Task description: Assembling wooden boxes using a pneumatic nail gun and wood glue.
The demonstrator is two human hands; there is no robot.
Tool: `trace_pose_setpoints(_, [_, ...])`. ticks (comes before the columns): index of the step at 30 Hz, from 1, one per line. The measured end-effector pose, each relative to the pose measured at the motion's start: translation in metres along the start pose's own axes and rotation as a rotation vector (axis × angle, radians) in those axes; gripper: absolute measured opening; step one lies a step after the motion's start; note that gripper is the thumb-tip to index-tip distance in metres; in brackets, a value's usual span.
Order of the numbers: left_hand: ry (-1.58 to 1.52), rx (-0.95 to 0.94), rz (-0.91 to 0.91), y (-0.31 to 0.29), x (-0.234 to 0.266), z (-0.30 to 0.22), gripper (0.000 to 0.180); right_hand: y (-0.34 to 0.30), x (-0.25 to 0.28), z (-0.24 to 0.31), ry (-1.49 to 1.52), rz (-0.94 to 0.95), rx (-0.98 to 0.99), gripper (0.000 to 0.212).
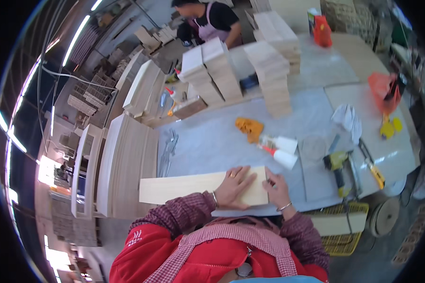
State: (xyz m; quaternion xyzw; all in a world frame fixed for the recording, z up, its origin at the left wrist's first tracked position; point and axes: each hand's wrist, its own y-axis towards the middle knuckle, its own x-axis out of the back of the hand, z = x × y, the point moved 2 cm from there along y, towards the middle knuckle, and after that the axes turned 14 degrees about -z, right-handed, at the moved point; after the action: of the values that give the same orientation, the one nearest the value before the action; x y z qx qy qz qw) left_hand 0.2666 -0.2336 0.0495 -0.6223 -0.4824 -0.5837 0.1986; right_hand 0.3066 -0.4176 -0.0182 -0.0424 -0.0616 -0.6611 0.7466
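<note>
A long pale wooden board [179,186] lies crosswise at the table's near edge. My left hand [234,188] rests on the board toward its right part, fingers spread and lying flat. At the board's right end, my right hand [277,191] is closed, its fingers curled against the end edge. Whatever may be between those fingers is too small to make out. Just beyond the right hand, white glue bottles [284,159], one with a red tip, lie on their sides. An orange cloth [249,128] sits crumpled behind them.
Stacked boards [127,160] stand left; more wood stacks [269,70] rise at the back. A yellow-black power tool [336,165], a yellow-handled utility knife [377,175] and a white glove-like cloth [348,121] lie right. A yellow crate [347,247] is below. Another person [217,23] stands beyond.
</note>
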Motion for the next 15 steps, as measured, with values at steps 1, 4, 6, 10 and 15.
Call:
trace_pose_setpoints(1, [-0.02, 0.005, -0.003, -0.003, 0.001, -0.001, 0.098, -0.001, -0.001, -0.002, 0.016, 0.01, -0.003, 0.052])
trace_pose_setpoints(4, [-0.046, 0.012, -0.052, 0.004, 0.002, 0.004, 0.097, 0.01, 0.0, 0.002, 0.031, 0.036, -0.013, 0.051])
trace_pose_setpoints(6, [-0.071, 0.016, -0.059, 0.001, 0.0, 0.003, 0.097, 0.006, 0.0, 0.001, 0.07, 0.043, -0.1, 0.05])
trace_pose_setpoints(10, [-0.093, 0.049, -0.093, 0.002, -0.001, 0.003, 0.097, 0.01, 0.001, -0.002, 0.109, 0.074, -0.176, 0.049])
trace_pose_setpoints(15, [-0.105, 0.065, -0.143, 0.0, -0.004, 0.006, 0.097, 0.015, 0.009, 0.008, 0.181, 0.12, -0.272, 0.048])
